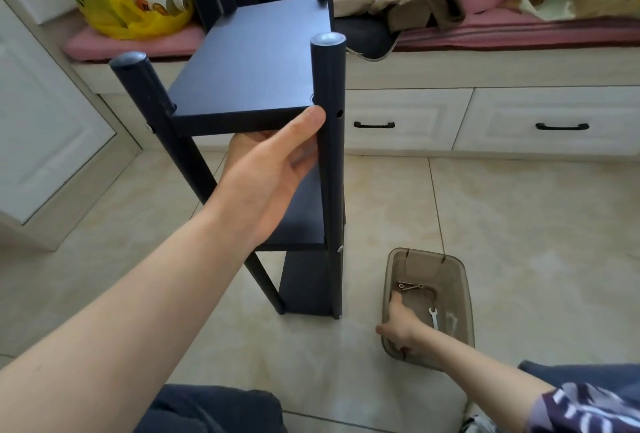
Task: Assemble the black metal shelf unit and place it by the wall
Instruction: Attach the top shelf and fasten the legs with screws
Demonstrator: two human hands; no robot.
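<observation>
Below, left hand [273, 169] grips matte round-posted shelf unit [254, 61].

Shelf unit [263, 61] stood on floor [519, 224] at 12 o'clock; tray [460, 280] at 4 o'clock; wrench [433, 317] laid inside.

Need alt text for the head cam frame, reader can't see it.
A person's left hand grips the front edge of the top shelf of an upright black metal shelf unit on a tiled floor. Their right hand reaches into a translucent brown tray that holds a small wrench and screws.
</observation>
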